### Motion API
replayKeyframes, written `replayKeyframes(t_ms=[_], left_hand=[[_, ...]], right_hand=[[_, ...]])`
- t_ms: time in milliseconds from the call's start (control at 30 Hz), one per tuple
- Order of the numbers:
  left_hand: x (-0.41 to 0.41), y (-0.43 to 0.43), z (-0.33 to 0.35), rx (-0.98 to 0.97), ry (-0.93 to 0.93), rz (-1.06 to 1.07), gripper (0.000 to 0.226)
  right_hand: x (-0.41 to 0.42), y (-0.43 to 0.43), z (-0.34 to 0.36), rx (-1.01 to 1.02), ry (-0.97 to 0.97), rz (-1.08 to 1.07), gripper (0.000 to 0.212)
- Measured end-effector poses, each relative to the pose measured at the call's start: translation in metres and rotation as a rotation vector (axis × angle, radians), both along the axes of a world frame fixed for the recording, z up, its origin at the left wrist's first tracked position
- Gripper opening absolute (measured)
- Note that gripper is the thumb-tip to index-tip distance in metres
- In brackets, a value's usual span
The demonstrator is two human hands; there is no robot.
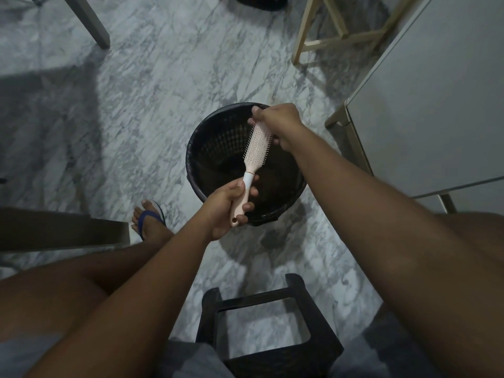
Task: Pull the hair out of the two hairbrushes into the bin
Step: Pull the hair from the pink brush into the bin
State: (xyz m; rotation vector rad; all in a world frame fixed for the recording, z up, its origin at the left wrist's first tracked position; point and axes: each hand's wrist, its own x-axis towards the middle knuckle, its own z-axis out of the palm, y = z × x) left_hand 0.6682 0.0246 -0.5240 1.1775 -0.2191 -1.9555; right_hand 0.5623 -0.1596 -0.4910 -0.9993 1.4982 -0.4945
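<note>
Pink hairbrush (255,148) is held above the black bin (196,137) in the head view, with the handle pointing to 7 o'clock and the bristled head to 1 o'clock. The handle is gripped by the left hand (229,208), fingers wrapped round it. The head's tip is pinched by the curled right hand (275,121); no hair can be made out. The brush is judged light and stiff with springy pins, so hair is best taken at the bristle roots.

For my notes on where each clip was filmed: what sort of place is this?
Most likely a room in a home, though which room I cannot tell. It shows a marble-patterned floor, a black perforated bin on it, wooden furniture legs and a pale cabinet or appliance at the right.
</note>
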Motion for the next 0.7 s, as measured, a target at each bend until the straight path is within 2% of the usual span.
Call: replayKeyframes(t_ms=[133,200,300,400,500,700], left_hand=[[0.001,0.007,-0.003,0.018,0.039,-0.026,0.038],[0.002,0.01,-0.006,0.04,0.038,0.012,0.038],[0.005,0.01,-0.009,0.073,0.053,0.117,0.037],[0.008,0.004,-0.007,0.099,0.102,0.187,0.035],[0.005,-0.003,-0.002,0.109,0.088,0.198,0.032],[0.001,-0.011,0.005,0.101,0.019,0.205,0.031]], right_hand=[[-0.004,-0.01,0.003,0.071,-0.289,-0.295,0.014],[-0.015,-0.012,0.001,0.027,-0.18,-0.239,0.015],[-0.021,0.002,-0.017,-0.232,0.029,-0.099,0.016],[-0.02,0.038,-0.031,-0.371,0.139,0.192,0.024],[-0.018,0.065,-0.035,-0.332,0.166,0.301,0.041],[-0.008,0.06,-0.028,-0.376,0.264,0.345,0.024]])
